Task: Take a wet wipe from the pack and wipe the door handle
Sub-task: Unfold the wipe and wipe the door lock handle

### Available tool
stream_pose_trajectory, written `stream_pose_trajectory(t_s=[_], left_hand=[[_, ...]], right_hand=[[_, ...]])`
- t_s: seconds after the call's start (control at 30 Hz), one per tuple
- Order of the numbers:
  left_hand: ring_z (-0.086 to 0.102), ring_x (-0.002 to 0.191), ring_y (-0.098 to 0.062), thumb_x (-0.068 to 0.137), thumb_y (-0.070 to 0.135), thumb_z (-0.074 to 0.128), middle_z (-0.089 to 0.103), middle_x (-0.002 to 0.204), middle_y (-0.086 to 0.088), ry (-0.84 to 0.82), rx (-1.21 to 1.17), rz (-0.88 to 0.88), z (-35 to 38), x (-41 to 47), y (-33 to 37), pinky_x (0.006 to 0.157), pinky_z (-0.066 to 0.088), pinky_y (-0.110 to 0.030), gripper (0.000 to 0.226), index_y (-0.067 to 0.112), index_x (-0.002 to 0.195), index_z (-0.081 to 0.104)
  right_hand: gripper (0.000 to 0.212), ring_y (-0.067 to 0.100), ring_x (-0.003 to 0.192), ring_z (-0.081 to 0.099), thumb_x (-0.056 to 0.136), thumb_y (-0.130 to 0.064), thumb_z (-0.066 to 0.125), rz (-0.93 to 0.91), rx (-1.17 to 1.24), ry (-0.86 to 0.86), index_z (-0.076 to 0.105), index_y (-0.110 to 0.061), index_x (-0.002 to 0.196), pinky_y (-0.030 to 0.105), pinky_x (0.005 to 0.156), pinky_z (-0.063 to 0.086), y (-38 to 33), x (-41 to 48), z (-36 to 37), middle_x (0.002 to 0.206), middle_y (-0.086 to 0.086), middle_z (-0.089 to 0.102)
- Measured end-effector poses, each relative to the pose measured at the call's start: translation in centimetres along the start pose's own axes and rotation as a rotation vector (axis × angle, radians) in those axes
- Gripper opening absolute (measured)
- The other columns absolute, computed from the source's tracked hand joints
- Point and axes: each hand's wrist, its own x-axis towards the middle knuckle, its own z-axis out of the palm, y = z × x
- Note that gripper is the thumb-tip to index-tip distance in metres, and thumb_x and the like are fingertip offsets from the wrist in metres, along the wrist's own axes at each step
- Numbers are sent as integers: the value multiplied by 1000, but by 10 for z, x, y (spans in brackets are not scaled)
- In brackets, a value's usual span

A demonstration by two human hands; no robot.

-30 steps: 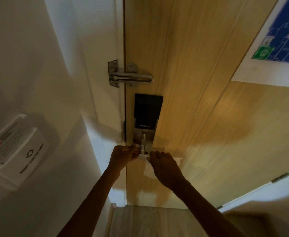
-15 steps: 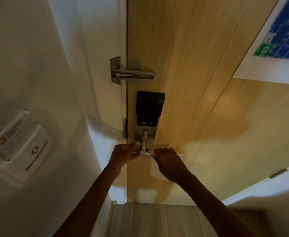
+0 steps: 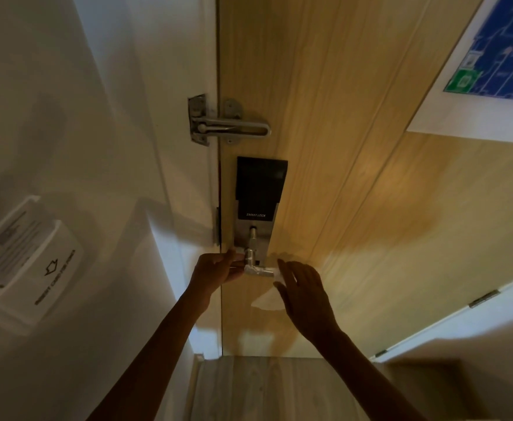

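Observation:
The silver door handle (image 3: 256, 269) juts from the lock plate below the black smart lock (image 3: 260, 189) on the wooden door (image 3: 355, 177). My left hand (image 3: 215, 272) grips the handle's left end at the elbow. My right hand (image 3: 305, 291) is at the handle's right end, thumb and fingers loosely pinching the white wet wipe (image 3: 266, 300), which hangs down against the door beneath the hand. A small bit of wipe shows at the fingertips beside the lever. The wipe pack is not in view.
A metal swing-bar door guard (image 3: 228, 126) sits above the lock, across the gap to the white door frame (image 3: 185, 177). A white key-card holder (image 3: 30, 262) is on the left wall. An evacuation plan (image 3: 498, 65) hangs at the upper right. Wood floor (image 3: 279, 390) lies below.
My right hand has slid right along the lever and its fingers have loosened, baring more of the metal. My left hand stays on the handle's left end. The view has shifted slightly.

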Motion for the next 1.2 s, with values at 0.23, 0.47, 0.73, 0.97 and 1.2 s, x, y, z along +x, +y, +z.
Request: stream_pose_trajectory(t_s=[0.23,0.47,0.73,0.97,1.2], left_hand=[[74,82,-16,92,37,56,76,95,-10,4,33,-7,-1,0,1,72,59,-20,36,7,101,73],[74,85,-19,90,39,58,76,96,-11,-26,19,-31,-5,1,-1,79,59,-26,40,5,104,71],[74,85,-21,89,43,58,75,96,-13,-31,46,-46,-7,4,0,86,58,-33,43,4,103,71],[74,82,-20,90,41,58,75,95,-12,-39,36,-39,-6,0,3,69,59,-21,41,4,102,70],[75,76,-18,89,40,59,75,88,-9,-16,71,-20,-3,-1,7,64,59,-21,37,6,97,71]], right_hand=[[41,16,85,66,86,-12,68,-71,108,-130,54,-12,125,25,69,58,32,8,-15,108,7,65],[15,4,60,63,89,-22,65,199,371,-245,72,-19,77,25,58,49,62,27,-69,70,-4,69],[11,6,72,64,88,-21,65,321,421,136,76,-21,90,23,64,51,46,53,-109,86,-13,69],[14,12,85,69,87,-20,66,745,855,112,66,-30,96,39,79,59,22,39,-52,96,-7,72],[2,-1,71,62,85,-20,69,551,604,120,70,-21,86,14,64,47,9,20,-33,83,-7,71]])
